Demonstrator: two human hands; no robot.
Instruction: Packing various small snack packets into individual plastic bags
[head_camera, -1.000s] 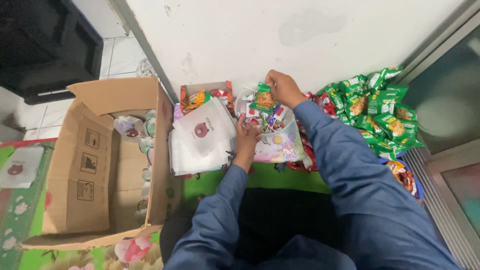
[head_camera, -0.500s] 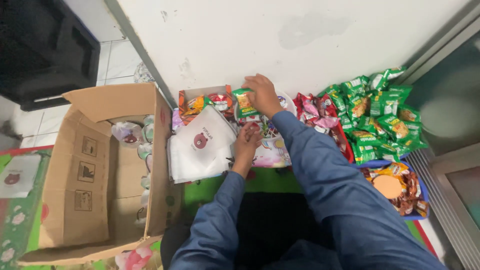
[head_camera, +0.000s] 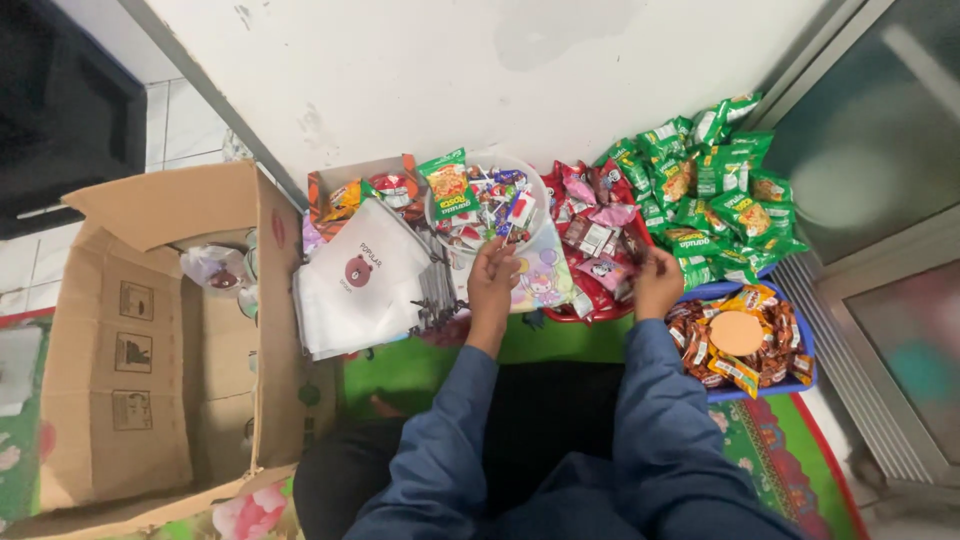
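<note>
My left hand (head_camera: 492, 285) grips the top edge of a pastel printed bag (head_camera: 540, 280) lying in front of me. Just beyond it stands a round clear tub (head_camera: 532, 185) of mixed sweets, with a green snack packet (head_camera: 447, 185) leaning at its left rim. My right hand (head_camera: 657, 282) is further right, fingers curled over a heap of red and pink packets (head_camera: 592, 235). Whether it holds one of them is hidden by the fingers.
An open cardboard box (head_camera: 150, 340) stands at my left, a stack of white bear-print bags (head_camera: 365, 275) beside it. Green snack packets (head_camera: 715, 190) are piled at the back right. A blue tray (head_camera: 806, 345) of brown sachets sits against a glass door (head_camera: 900, 200).
My right hand carried the green snack packet to the tub, let it go, then swung right to the red and pink packets. My left hand stayed on the pastel bag.
</note>
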